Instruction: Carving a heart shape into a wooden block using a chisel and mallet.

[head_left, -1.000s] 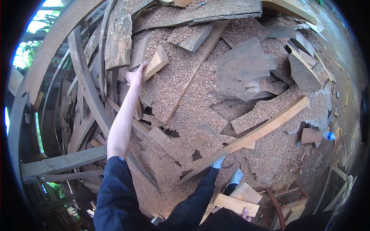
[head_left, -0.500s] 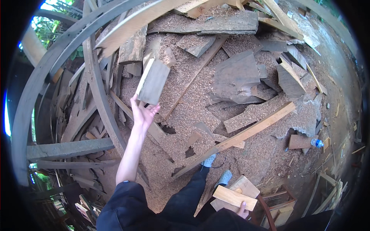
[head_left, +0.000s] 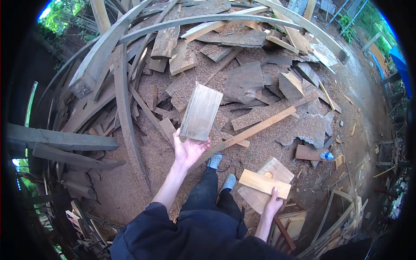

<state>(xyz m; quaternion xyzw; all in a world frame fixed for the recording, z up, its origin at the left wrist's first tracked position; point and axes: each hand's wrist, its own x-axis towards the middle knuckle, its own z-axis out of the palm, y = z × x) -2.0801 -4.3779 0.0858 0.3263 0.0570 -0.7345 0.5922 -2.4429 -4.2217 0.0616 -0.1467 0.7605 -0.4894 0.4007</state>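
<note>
My left hand (head_left: pixel 189 149) grips the lower end of a thick greyish wood block (head_left: pixel 202 113), held out in front of me with its far end tilted up. Its thumb lies at the left edge and the fingers go under the end. Lower right, my right hand (head_left: pixel 273 203) holds a narrow, pale yellow wood piece (head_left: pixel 264 183) laid across a wider wood board (head_left: pixel 255 198). The right thumb presses on top of the narrow piece; the other fingers are hidden beneath the board.
Sawdust and chips cover the ground, with slabs and offcuts (head_left: pixel 245 82) heaped ahead. Long curved beams (head_left: pixel 125 117) arch over the left and far side. A long plank (head_left: pixel 260 125) slants ahead of my feet. A plastic bottle (head_left: pixel 327 156) lies right, near a wood frame (head_left: pixel 290 229).
The left-hand block has come nearer and to the right, showing more of its broad face. The right hand has risen with its two wood pieces. My view has shifted.
</note>
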